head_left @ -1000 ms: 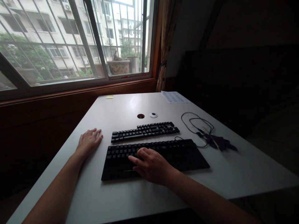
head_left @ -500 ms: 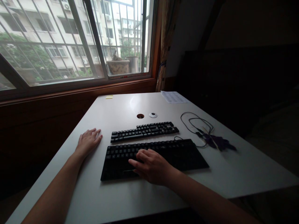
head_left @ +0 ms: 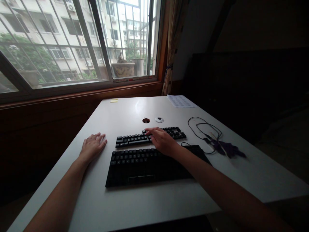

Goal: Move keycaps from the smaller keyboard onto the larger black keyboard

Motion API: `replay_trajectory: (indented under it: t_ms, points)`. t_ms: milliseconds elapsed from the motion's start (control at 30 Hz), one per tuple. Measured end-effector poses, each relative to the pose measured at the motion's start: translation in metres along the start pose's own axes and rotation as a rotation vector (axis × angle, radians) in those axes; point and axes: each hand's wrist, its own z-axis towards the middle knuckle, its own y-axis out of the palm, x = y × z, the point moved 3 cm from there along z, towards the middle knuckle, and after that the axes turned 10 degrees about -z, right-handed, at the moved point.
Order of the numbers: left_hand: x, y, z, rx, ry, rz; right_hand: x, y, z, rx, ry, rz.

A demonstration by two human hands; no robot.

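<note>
A black keyboard (head_left: 135, 174) lies on the white table, with keycaps along its back rows at the left and a dark stretch nearer me where I make out none. Behind it, loose black keycaps (head_left: 131, 139) are laid out in rows. My right hand (head_left: 163, 141) reaches over these rows, fingers stretched forward and thumb apart, its fingertips at the back row; I see nothing held. It hides some of the keycaps and part of the keyboard. My left hand (head_left: 93, 145) rests flat on the table, left of the keycaps, fingers spread and holding nothing.
A thin black cable (head_left: 193, 120) loops at the right beside a dark purple cloth-like thing (head_left: 230, 149). Further back are a round hole (head_left: 146, 120), a white ring-shaped cover (head_left: 159, 120), a printed sheet (head_left: 181, 101) and a yellow note (head_left: 114, 100). A barred window stands behind.
My right hand has moved forward from above the keyboard to the loose keycap rows, and its fingers have stretched out. My left hand stays in place on the table.
</note>
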Motion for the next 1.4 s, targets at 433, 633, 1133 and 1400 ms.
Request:
replay_trajectory:
  t_ms: [433,633,1133,1400]
  points:
    - [0.002,0.000,-0.001,-0.002,-0.008,0.014,0.049,0.048,0.032,-0.226,0.068,-0.136]
    - [0.002,0.002,0.000,-0.005,-0.011,0.020,0.052,0.054,0.031,-0.256,0.093,-0.153]
    - [0.007,-0.002,-0.001,-0.011,-0.005,0.035,0.062,0.065,0.066,-0.192,0.180,-0.106]
    - [0.011,-0.004,-0.003,-0.017,-0.014,0.022,0.074,0.076,0.076,-0.225,0.198,-0.090]
